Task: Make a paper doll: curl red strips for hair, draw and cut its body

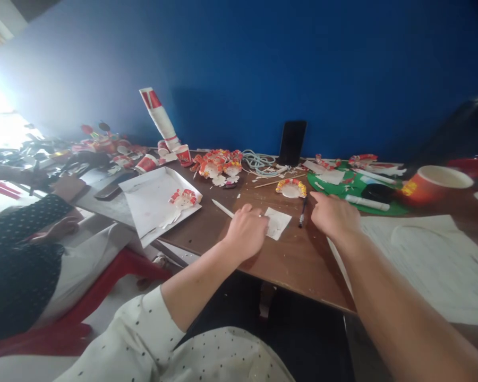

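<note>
My left hand [247, 231] rests low over the brown table with its fingers curled together. Its fingertips meet the left edge of a small white paper piece [279, 223]. A white pen-like stick [222, 207] runs up to this hand from the left; whether the fingers grip it is hidden. My right hand [336, 216] is at the green board's near edge, index finger forward and the other fingers folded in; I cannot make out what they hold. Just left of it lies a thin dark brush-like tool [301, 218], below a red-and-yellow scalloped paper-cup cutout [290, 189].
A white paper tray [147, 204] holds a cutout. Behind stand paper cups, a tall cup stack [159, 119], piled cutouts [217, 163] and a leaning phone [292, 143]. To the right are the green board [356, 185], a large cup [434, 185] and paper sheets [426, 265]. Another person sits left.
</note>
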### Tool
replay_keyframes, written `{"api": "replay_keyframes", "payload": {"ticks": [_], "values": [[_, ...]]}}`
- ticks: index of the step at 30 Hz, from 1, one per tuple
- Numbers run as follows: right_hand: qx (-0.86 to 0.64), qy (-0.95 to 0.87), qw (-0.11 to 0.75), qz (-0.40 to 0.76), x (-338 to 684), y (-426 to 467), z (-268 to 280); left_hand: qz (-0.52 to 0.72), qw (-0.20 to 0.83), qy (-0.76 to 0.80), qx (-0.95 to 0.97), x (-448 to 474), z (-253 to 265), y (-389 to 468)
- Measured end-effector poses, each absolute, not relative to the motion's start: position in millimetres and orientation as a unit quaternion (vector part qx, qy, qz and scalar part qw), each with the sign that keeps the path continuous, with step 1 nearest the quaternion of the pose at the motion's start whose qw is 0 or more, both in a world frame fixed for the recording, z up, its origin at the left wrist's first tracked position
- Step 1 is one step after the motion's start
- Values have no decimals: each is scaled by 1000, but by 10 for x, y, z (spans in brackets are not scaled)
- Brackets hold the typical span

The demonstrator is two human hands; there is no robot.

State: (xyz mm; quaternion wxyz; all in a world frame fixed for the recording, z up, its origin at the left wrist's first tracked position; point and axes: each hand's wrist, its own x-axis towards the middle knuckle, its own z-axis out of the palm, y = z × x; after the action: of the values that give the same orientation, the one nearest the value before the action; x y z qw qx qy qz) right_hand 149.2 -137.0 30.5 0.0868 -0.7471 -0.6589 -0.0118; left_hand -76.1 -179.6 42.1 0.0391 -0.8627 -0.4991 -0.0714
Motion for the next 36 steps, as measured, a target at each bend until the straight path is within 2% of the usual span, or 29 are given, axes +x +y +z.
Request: {"api": "replay_keyframes", "payload": {"ticks": [5,12,16,21,36], "values": [[-763,-634,129,-15,1554,-1342,246,-69,49,-529,-844,-839,260,-1781],[-778,-514,361,8,1801,-1269,210,-79,56,-601,-794,-1069,275,-1609],[-772,-466,433,-13,2052,-1265,125,-88,-3,-610,-788,-939,294,-1485],[-764,-480,430,-17,2084,-1355,24,-85,-88,-654,-747,-701,352,-1391],[-778,-506,373,-1,1977,-1338,-38,-57,-185,-703,-685,-527,328,-1345]]}}
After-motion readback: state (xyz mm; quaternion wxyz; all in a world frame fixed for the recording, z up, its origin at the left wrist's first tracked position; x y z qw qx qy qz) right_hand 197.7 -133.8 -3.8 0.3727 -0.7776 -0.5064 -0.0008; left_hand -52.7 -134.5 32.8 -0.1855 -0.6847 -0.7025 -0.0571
